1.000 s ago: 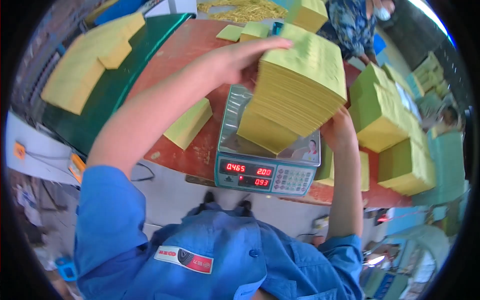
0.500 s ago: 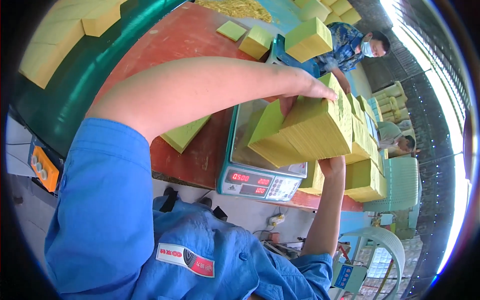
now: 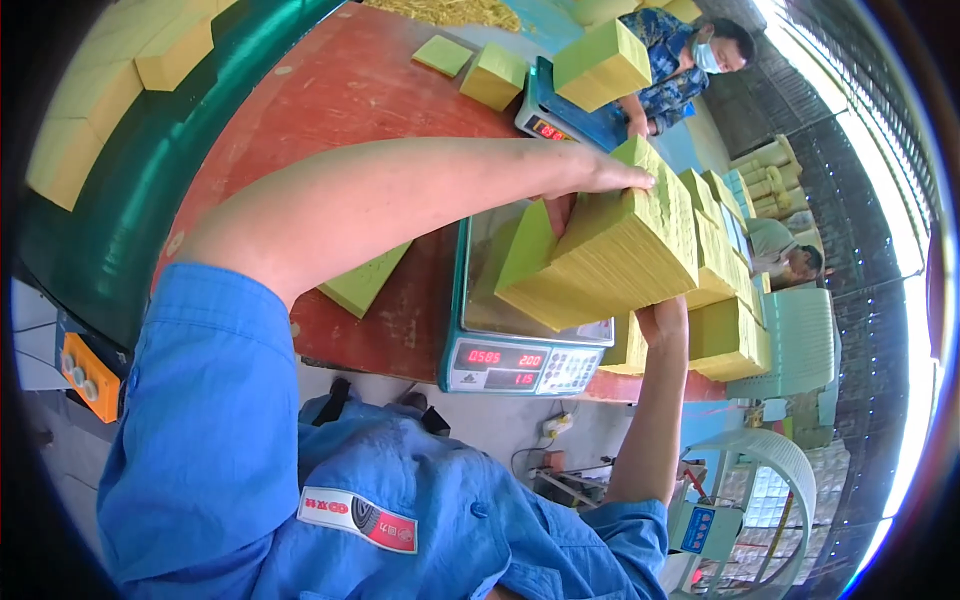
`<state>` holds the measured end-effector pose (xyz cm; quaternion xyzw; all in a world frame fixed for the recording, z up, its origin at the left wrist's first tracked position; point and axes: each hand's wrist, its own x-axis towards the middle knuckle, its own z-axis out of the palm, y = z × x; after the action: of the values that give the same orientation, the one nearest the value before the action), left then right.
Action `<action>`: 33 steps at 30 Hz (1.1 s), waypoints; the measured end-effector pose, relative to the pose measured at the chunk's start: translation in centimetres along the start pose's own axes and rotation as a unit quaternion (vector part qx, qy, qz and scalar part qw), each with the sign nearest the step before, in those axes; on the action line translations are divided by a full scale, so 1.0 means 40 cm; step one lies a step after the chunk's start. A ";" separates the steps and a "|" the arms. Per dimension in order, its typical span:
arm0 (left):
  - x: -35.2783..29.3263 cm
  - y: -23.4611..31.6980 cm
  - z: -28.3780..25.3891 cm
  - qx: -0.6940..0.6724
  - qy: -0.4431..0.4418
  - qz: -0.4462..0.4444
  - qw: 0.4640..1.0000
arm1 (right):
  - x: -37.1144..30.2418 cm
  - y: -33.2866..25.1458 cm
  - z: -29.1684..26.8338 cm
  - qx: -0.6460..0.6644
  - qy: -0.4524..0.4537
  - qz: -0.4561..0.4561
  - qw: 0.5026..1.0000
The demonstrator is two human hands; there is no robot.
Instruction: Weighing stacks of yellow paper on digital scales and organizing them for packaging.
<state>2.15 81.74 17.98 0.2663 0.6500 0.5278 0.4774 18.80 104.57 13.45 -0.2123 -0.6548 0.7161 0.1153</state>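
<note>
A thick stack of yellow paper point(image 3: 625, 250) is between my two hands above the digital scale point(image 3: 572, 355). My left hand point(image 3: 598, 182) reaches across from the left, thumb and fingers closed round its upper end. My right hand point(image 3: 665, 320) grips the near lower corner, with its fingertips partly hidden by the paper. Beside the stack, another yellow paper block point(image 3: 522, 255) shows on the metal pan; whether the two are joined I cannot tell. A thin paper pile point(image 3: 368, 280) lies left of the scale, partly behind my left forearm.
Several paper stacks point(image 3: 725, 335) stand close on the right of the red table point(image 3: 375, 85). At the far side, a masked person point(image 3: 665, 75) is by a second scale point(image 3: 545, 120) bearing a paper block point(image 3: 602, 68). More blocks point(image 3: 120, 80) sit on a green surface at left.
The red digits on the near scale have changed. My hands keep their grip on the paper with little movement. The view has shifted slightly, and the far person's hand is now by the second scale.
</note>
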 end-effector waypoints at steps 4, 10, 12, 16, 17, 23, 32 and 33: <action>-0.012 -0.007 0.006 -0.007 -0.018 0.033 0.999 | -0.001 0.005 -0.002 -0.012 -0.013 0.000 1.000; -0.058 -0.022 -0.004 0.141 0.121 0.068 0.980 | 0.012 0.029 -0.001 -0.021 0.002 -0.033 0.999; -0.068 -0.062 -0.015 0.013 0.135 0.078 0.988 | 0.014 0.046 0.001 -0.006 0.023 -0.048 0.999; -0.034 -0.213 0.047 -0.149 0.321 0.238 0.904 | 0.015 0.102 0.028 0.156 0.024 -0.062 0.985; -0.014 -0.249 0.070 -0.155 0.316 0.231 0.907 | 0.011 0.119 0.039 0.147 0.005 -0.067 0.987; 0.089 -0.354 0.196 -0.218 0.232 0.308 0.896 | 0.033 0.210 0.103 0.231 0.040 -0.038 0.971; 0.106 -0.313 0.249 -0.351 0.336 0.176 0.856 | 0.165 0.197 0.052 0.210 -0.087 -0.013 0.974; 0.099 -0.308 0.254 -0.384 0.339 0.214 0.832 | 0.159 0.191 0.052 0.202 -0.074 0.028 0.976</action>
<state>11.67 85.80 5.16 -0.0021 0.4430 0.8810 0.1661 13.09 104.64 5.07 -0.1494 -0.4971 0.8503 0.0872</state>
